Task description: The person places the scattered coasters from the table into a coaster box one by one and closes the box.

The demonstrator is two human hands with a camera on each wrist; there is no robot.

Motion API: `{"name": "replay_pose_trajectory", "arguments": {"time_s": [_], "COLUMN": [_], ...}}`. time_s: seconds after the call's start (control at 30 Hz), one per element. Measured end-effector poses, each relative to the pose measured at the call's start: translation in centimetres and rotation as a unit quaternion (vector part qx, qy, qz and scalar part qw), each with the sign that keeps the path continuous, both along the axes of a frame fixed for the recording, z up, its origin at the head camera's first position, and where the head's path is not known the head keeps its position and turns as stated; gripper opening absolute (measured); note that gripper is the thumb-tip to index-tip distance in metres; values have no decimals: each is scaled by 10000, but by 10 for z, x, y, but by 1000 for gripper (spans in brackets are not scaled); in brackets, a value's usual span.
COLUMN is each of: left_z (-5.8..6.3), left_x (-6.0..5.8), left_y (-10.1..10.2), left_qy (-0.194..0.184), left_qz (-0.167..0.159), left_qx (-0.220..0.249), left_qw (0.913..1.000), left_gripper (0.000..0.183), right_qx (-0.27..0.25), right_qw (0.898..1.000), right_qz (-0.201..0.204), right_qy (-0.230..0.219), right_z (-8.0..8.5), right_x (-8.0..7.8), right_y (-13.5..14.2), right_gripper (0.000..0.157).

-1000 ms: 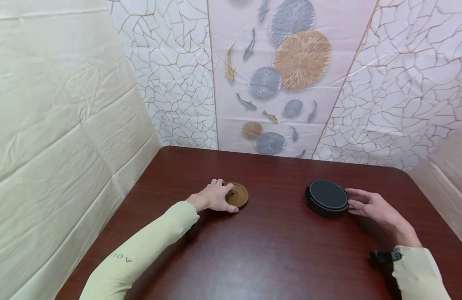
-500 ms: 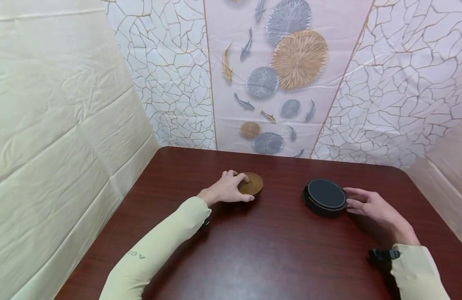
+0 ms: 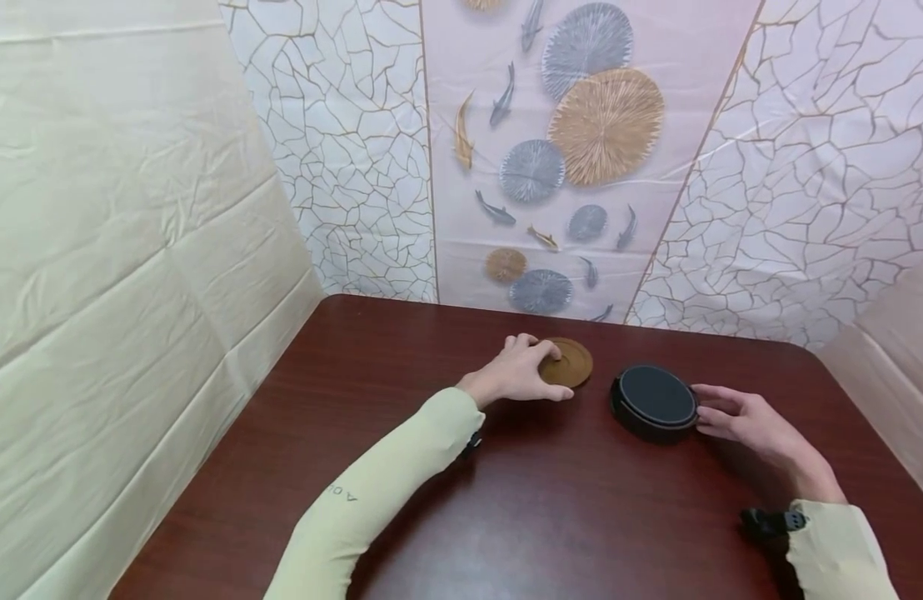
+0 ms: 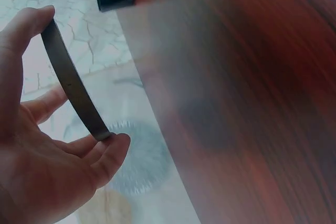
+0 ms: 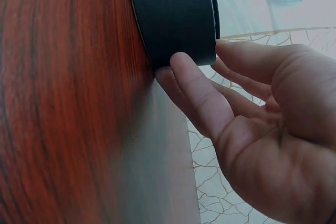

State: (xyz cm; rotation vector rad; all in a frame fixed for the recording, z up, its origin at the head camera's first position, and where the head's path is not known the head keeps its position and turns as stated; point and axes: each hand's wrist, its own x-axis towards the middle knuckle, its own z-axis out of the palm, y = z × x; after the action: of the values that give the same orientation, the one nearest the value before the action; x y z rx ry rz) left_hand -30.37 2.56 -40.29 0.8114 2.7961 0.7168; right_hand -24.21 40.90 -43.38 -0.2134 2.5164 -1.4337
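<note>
My left hand [image 3: 516,372] holds a round brown coaster [image 3: 574,364] by its rim, between thumb and fingers. In the left wrist view the coaster [image 4: 73,85] shows edge-on, tilted and raised off the table. To its right a low, round black holder [image 3: 656,400] stands on the table, with a dark disc with a pale ring at its top. The fingers of my right hand [image 3: 754,425] rest against the right side of that holder. In the right wrist view these fairly straight fingertips touch the black wall [image 5: 176,19] of the holder, near its rim and base.
The dark red wooden table [image 3: 536,517] reaches back to a patterned cloth [image 3: 356,167] with fish and round leaf shapes. A cream cloth [image 3: 132,250] hangs along the left side. Black straps sit at both wrists.
My left hand has carried the brown coaster to the right and slightly back, close to the black holder. The right hand and the holder have stayed in place.
</note>
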Motion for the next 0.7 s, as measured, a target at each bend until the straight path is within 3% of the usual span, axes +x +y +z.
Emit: {"name": "replay_pose_trajectory", "arguments": {"time_s": [0.5, 0.7], "left_z": [-9, -13], "left_x": [1, 6], "left_y": [68, 87], "left_qy": [73, 182], "left_qz": [-270, -226], "left_qx": [-9, -10], "left_qw": [9996, 9996], "left_gripper": [62, 61], "right_qx": [58, -25], "right_qw": [9999, 10000], "right_qz": [-122, -79], "right_qy": [-80, -21], "right_z": [-2, -3], "right_x": [0, -2], "right_y": [2, 4], "right_gripper": [65, 62]}}
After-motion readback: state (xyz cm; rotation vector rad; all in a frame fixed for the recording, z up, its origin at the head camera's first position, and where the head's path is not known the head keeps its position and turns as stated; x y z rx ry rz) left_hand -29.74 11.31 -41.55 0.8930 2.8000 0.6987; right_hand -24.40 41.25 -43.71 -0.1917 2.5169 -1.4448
